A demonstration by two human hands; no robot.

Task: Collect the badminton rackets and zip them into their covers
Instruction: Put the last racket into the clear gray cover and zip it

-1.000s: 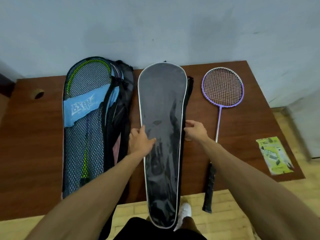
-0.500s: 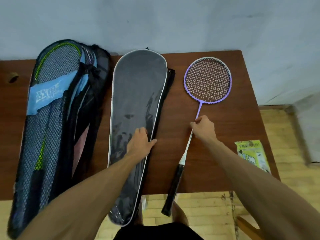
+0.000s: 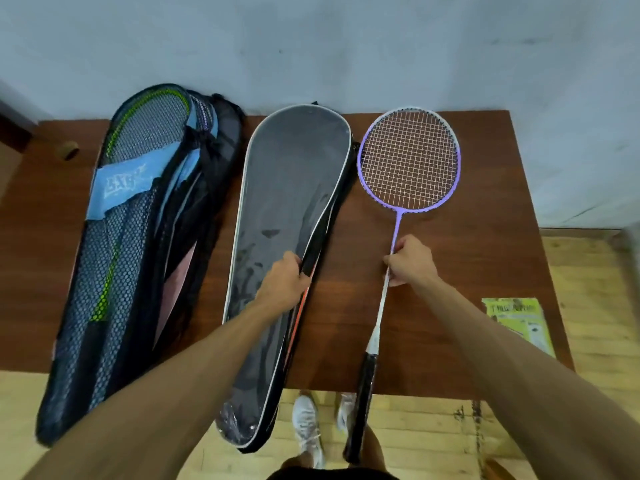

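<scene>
A purple-framed badminton racket lies on the brown table, its black handle sticking out over the front edge. My right hand grips its thin shaft just below the head. Left of it lies a grey racket cover with white piping. My left hand grips the cover's right edge and lifts the top flap, showing an orange lining. Further left, a blue and black mesh cover holds a green racket.
A yellow-green printed packet lies near the table's right front corner. A small cork-like roll sits at the far left. A pale wall runs behind the table. My white shoes stand on the wooden floor below.
My right hand moved from the grey cover's edge to the purple racket's shaft and closed round it. My left hand shifted from pressing on the cover to gripping its right edge, lifting the flap.
</scene>
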